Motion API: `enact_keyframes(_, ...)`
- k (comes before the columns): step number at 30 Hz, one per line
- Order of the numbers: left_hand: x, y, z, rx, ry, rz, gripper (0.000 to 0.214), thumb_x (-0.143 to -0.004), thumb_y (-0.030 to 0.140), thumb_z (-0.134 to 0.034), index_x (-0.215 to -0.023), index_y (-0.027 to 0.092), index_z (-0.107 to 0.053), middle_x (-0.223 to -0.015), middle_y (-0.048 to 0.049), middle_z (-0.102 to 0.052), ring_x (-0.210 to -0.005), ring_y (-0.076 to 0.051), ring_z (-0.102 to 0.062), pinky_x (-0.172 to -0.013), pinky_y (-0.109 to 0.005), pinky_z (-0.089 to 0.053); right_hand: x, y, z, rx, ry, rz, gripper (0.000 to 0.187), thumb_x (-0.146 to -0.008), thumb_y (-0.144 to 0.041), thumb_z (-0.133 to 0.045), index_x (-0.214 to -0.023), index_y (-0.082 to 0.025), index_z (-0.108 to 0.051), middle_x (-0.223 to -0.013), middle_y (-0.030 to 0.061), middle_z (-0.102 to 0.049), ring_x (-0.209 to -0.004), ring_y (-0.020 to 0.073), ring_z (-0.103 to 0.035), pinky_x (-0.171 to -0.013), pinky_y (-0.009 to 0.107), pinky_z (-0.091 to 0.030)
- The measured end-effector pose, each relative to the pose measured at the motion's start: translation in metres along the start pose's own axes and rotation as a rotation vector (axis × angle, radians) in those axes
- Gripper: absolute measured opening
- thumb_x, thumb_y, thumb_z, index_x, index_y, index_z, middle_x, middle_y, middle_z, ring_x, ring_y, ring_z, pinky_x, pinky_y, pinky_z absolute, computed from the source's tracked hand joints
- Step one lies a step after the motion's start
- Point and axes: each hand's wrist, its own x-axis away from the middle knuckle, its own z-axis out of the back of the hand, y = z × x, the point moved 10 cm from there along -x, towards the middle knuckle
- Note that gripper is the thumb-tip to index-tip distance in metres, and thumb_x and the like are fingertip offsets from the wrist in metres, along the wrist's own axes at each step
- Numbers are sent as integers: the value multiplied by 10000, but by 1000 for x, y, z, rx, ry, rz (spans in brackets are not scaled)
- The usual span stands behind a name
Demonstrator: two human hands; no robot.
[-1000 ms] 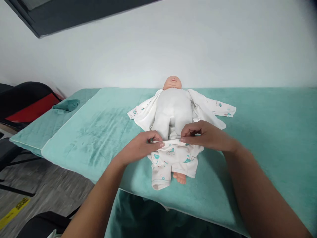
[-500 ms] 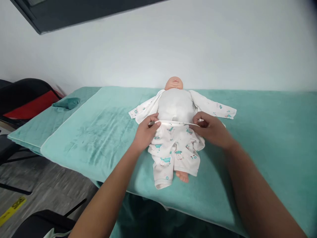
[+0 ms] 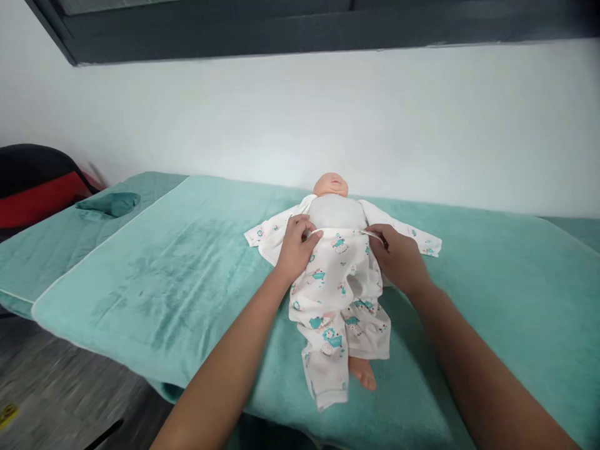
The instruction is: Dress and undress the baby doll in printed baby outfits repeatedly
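Observation:
A baby doll (image 3: 330,184) lies on its back with its head toward the wall. Its white printed jacket (image 3: 281,228) is spread open, sleeves out to both sides, baring the pale torso (image 3: 338,211). Printed baby pants (image 3: 328,294) cover its legs, and the waistband crosses the belly. My left hand (image 3: 296,247) pinches the waistband at its left end. At the other end, my right hand (image 3: 398,257) grips the same waistband, fingers closed. One bare foot (image 3: 362,372) sticks out of the right pant leg; the left cuff hides the other foot.
The doll rests on a bed with a green velvety cover (image 3: 154,269), which has a face hole (image 3: 110,205) at the left. A white wall (image 3: 281,119) with a dark window frame (image 3: 234,34) stands behind. A black and red chair (image 3: 42,194) is at the far left.
Both hands have pulled the waistband higher up the doll's belly, covering more of the torso. The pants look stretched longer. My view has tilted up, showing more of the window frame.

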Motion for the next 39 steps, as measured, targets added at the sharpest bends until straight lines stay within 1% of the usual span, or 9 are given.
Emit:
enact_keyframes(4,-26,-6,-1,-153,-20,70,88,-935,283,-499,-865,229,-489,-812,-1,-572,-787,-177,-534,-764,-304,-395,-35,9,-11,-12,-52,-101,237,-889,-379,-520,-1014,-260,-682,-767,34,-674,-713,229,-586,-664,341,-405)
enact_keyframes(7,-45,-24,1,-173,24,156,101,-934,293,-501,-859,233,-471,-690,34,-496,-685,-168,-481,-694,-295,-348,-42,22,-17,-99,69,-213,214,-853,-440,-588,-860,-232,-637,-635,-12,-552,-644,182,-489,-636,311,-366)
enact_keyframes(10,-50,-40,-1,-61,7,202,143,-901,317,-560,-818,219,-496,-699,36,-504,-710,-156,-486,-690,-278,-346,-35,30,-24,-202,134,-275,359,-839,-522,-617,-674,-217,-522,-603,-35,-452,-629,145,-405,-610,289,-332)
enact_keyframes(14,-40,-44,-4,112,-163,262,215,-865,401,-608,-802,199,-570,-747,26,-536,-720,-141,-480,-672,-263,-355,-26,42,-42,-428,-90,-332,509,-822,-603,-622,-577,-214,-406,-565,-41,-370,-577,124,-338,-522,277,-280)
enact_keyframes(17,-29,-43,-5,225,-288,357,241,-864,409,-595,-777,184,-584,-754,19,-542,-687,-127,-465,-639,-257,-353,-20,54,-51,-624,-256,-366,444,-790,-583,-674,-617,-210,-505,-597,-33,-463,-573,127,-390,-514,269,-309)
enact_keyframes(22,-16,-47,-1,291,-318,462,151,-823,321,-620,-764,183,-601,-731,15,-542,-622,-105,-438,-585,-241,-351,-13,62,-57,-828,-401,-368,313,-754,-497,-756,-721,-218,-620,-698,-21,-554,-650,139,-488,-584,264,-390)
enact_keyframes(27,4,-58,-1,359,-354,562,24,-762,207,-623,-782,194,-619,-741,3,-583,-620,-106,-498,-576,-231,-408,-9,65,-55,-906,-385,-391,253,-713,-438,-802,-799,-232,-683,-780,-6,-626,-713,165,-571,-647,302,-469)
enact_keyframes(34,15,-49,-3,362,-486,540,218,-659,109,-664,-861,188,-638,-855,-14,-646,-675,-96,-552,-572,-199,-426,5,61,-51,-978,-331,-431,337,-646,-387,-851,-907,-256,-682,-903,3,-694,-775,182,-643,-669,317,-522)
enact_keyframes(39,14,-52,-5,444,-430,556,159,-661,135,-653,-805,177,-601,-749,17,-590,-646,-88,-527,-604,-207,-437,10,58,-55,-990,-272,-497,276,-668,-355,-827,-788,-233,-611,-682,-47,-613,-567,116,-545,-518,248,-421)
